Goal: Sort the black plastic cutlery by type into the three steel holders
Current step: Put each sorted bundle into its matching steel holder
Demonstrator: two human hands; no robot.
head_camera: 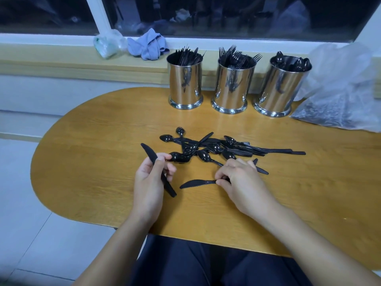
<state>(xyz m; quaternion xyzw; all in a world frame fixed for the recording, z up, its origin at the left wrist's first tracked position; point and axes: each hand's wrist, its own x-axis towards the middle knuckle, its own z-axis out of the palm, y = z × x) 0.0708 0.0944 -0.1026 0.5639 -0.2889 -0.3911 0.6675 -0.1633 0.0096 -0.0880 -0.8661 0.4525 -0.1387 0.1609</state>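
Left hand (149, 178) grips a black knife (148, 154), blade above the curled fingers, bare wooden table (92, 162) out to its rounded left edge. Right hand (240, 180) pinches the handle of a second knife (195, 183), blade lying flat leftward of its fingertips. Glossy spoon pile (222, 148) just beyond both hands; three steel holders (231, 87) farther back.
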